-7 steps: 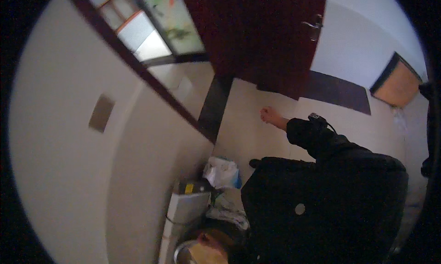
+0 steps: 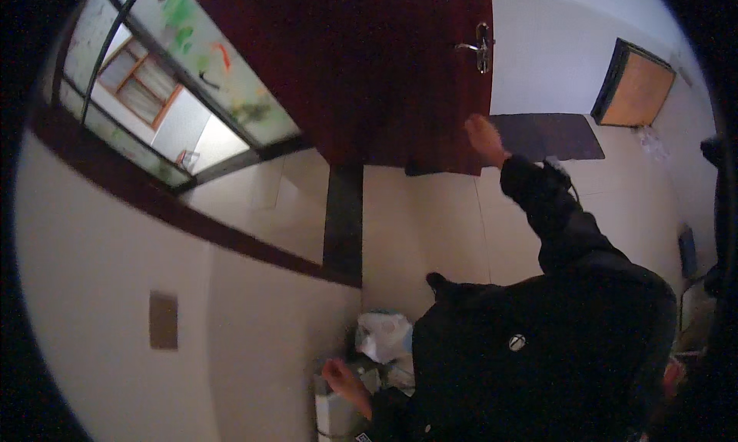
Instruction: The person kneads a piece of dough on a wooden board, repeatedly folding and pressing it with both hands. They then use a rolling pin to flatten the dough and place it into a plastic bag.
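My right hand (image 2: 486, 140) is stretched forward, beside the free edge of a dark red door (image 2: 369, 81) and below its metal handle (image 2: 480, 48). It holds nothing that I can see; its fingers look loosely extended, though blurred. Whether it touches the door, I cannot tell. My left hand (image 2: 346, 384) is low at the left, in front of a white box-like thing (image 2: 338, 415) by the wall. Its fingers are curled in, with nothing visible in them. A white plastic bag (image 2: 384, 336) lies just beyond it.
A dark mat (image 2: 550, 137) lies behind the door's edge. A brown panel with a dark frame (image 2: 636, 87) leans on the right wall. A dark threshold strip (image 2: 343, 219) crosses the doorway at the left. Beyond stands a painted glass partition (image 2: 211, 65).
My right hand has moved forward, up to the door's edge. The left hand has risen from beside a round metal-rimmed thing. The view has turned, and more of the glass partition shows.
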Demonstrator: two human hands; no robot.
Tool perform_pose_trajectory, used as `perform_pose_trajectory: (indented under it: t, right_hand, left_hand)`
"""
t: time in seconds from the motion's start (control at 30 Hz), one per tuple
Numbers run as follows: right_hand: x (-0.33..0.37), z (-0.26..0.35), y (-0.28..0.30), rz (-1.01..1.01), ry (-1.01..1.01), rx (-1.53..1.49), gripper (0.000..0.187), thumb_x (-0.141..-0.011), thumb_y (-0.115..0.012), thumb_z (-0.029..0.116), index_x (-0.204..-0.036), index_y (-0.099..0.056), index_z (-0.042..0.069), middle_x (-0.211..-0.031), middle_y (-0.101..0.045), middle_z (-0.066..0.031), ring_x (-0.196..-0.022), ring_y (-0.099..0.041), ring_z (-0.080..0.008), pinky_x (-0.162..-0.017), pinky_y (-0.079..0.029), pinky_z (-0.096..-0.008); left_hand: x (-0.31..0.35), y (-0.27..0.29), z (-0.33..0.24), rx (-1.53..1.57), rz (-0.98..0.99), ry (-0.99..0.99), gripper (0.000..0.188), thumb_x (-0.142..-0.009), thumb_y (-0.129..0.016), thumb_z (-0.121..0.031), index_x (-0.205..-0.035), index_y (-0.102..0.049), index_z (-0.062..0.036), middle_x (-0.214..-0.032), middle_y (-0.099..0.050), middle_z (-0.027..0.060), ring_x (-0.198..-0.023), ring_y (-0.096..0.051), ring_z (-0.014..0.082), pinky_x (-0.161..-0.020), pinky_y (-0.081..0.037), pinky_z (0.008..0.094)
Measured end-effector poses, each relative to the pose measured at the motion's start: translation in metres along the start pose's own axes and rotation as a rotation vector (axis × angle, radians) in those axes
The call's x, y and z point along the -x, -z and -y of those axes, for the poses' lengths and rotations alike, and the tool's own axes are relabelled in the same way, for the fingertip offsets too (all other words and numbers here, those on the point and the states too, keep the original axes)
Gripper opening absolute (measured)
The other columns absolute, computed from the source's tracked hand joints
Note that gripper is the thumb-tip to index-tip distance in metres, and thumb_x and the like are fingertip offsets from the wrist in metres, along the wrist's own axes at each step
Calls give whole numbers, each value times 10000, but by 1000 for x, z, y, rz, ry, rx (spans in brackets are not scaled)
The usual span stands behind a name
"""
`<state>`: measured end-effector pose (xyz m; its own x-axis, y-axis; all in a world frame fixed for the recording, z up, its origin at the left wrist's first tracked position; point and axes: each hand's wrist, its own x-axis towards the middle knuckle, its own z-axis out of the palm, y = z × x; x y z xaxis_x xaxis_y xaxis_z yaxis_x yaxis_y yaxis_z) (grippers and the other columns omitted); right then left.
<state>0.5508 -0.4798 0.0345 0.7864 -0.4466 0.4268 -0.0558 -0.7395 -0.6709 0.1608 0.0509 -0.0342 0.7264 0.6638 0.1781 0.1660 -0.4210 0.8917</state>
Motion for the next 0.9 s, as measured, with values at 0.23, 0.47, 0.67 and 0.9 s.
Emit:
perform_pose_trajectory:
  t: [0.23, 0.47, 0.67, 0.9]
  right_hand:
    - [-226, -80, 9, -115, 127, 152, 411, -910, -528, 341, -1119, -572, -10, -1016, -629, -233, -965, -594, -420, -804, -487, -516]
    - [-301, -170, -13, -112, 399, 540, 246, -885, -576, 310, -943, -679, 94, -810, -672, -115, -719, -650, -284, -599, -522, -411]
    - [-344, -174, -88, -143, 166, 485, 253, -887, -572, 310, -952, -675, 89, -820, -672, -119, -728, -648, -288, -610, -521, -413]
    - [-429, -134, -236, -72, 72, 381, 261, -888, -567, 310, -962, -671, 82, -832, -671, -124, -737, -646, -292, -622, -520, -414]
  left_hand:
    - [-146, -190, -88, 111, 99, -82, 305, -934, -586, -164, -1160, -535, 35, -1058, -604, 160, -943, -590, 231, -801, -492, 342]
    - [-219, -281, -105, 5, 268, -120, 308, -912, -592, -155, -1171, -548, 6, -1003, -660, 176, -889, -646, 281, -783, -505, 380]
    - [-367, -378, -116, -107, 236, -249, 281, -904, -583, -209, -1127, -564, -38, -968, -679, 163, -844, -663, 300, -766, -510, 389]
    - [-548, -555, -203, 165, 325, -308, 273, -910, -560, -214, -1146, -552, -77, -945, -686, 162, -868, -668, 323, -768, -514, 406]
